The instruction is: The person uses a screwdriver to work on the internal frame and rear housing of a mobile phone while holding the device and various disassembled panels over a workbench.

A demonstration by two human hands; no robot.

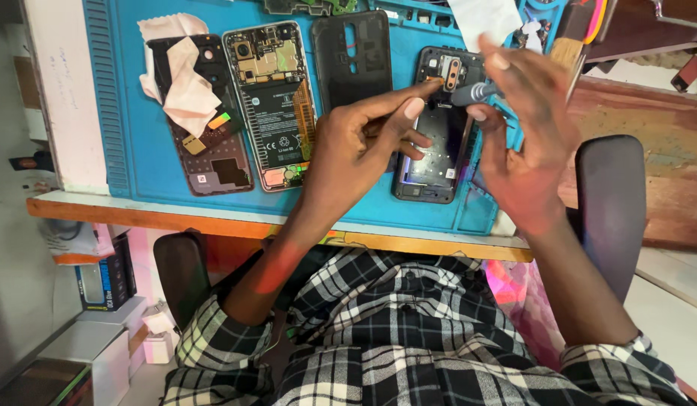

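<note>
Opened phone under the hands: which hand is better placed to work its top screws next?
Probably the right hand: it grips the grey screwdriver, tip near the opened phone's camera end. The left hand holds no tool; its index finger points there.

This is a phone repair workshop. A blue repair mat (153, 113) with ribbed edges and small parts trays along its far edge covers a wooden workbench (175, 219). Several opened phones lie on the mat: one with its battery and circuit board bare (273, 105), one near the left edge draped with tissue (201, 113), a loose black back cover (353, 60), and one with the frame exposed (431, 143). A loose circuit board (303, 6) sits at the far edge. Small boxes (104, 282) are stacked on the floor under the bench's left corner. An office chair's armrests (611, 203) show at the near edge.
</note>
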